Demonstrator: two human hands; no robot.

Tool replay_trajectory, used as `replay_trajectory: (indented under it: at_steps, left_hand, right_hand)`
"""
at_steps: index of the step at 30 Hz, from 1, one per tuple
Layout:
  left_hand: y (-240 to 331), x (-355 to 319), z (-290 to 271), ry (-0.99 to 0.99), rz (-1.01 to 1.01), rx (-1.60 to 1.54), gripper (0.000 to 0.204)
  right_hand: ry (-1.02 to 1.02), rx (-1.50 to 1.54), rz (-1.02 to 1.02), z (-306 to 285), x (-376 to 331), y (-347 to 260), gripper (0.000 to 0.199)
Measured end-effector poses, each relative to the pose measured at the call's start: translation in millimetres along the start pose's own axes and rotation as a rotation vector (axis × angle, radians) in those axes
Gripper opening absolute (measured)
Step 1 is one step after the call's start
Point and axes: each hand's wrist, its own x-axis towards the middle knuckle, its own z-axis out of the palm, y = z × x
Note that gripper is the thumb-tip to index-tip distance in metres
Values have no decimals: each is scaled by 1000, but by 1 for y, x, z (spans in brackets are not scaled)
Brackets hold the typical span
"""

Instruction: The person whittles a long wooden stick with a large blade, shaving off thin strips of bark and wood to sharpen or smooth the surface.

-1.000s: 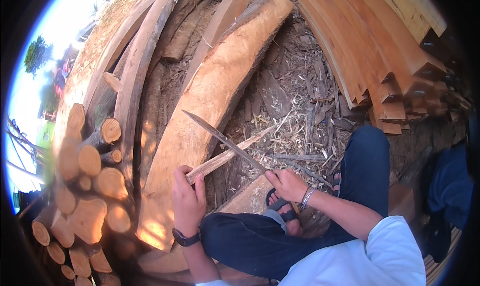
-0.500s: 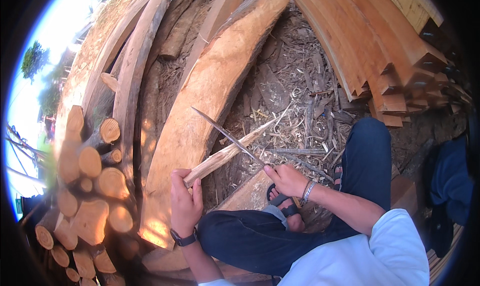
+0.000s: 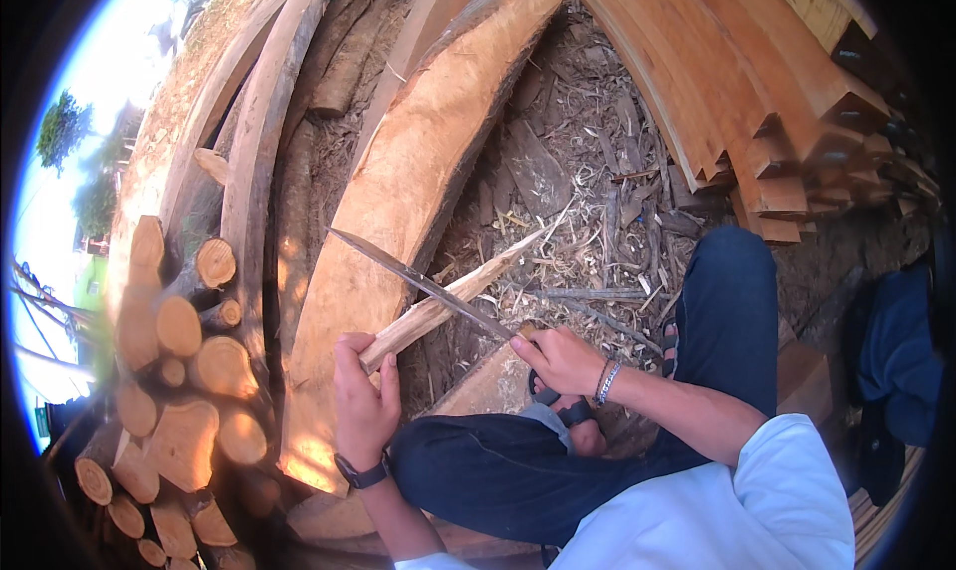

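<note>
- Your left hand [image 3: 365, 396] has its fingers curled around the near end of the split stick [image 3: 473, 284], thumb along the side, so the gap is just the wood's own width.
- Your right hand [image 3: 563, 359] is closed tightly around the handle of the long knife [image 3: 413, 280]; the fingers hide most of that handle.
- The stick should handle as light and stiff, rough rather than slippery, with a fragile thin far tip; the thick near end looks the best hold. Expect the knife to be rigid and heavier, safely gripped by its handle alone.
- The blade crosses over the stick; you cannot tell whether the 2 touch.
- The stick slants from beside the right edge of the bark-edged slab [image 3: 388, 192], near its lower end, out over the wood shavings [image 3: 588, 251].
- Farther off, sawn beams [image 3: 737, 72] lie stacked to your right.
</note>
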Motion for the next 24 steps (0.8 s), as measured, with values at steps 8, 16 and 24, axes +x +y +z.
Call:
replay_trajectory:
  at_steps: [8,16,24]
  left_hand:
    - [0,2,0,22,5,3,26]
    - [-7,-1,1,33,-11,6,26]
    - [-11,-1,1,48,-24,24,26]
  right_hand:
    - [-45,-29,97,-2,3,12,67]
    - [-25,15,193,6,13,40,67]
    - [-2,-74,151,14,19,51,65]
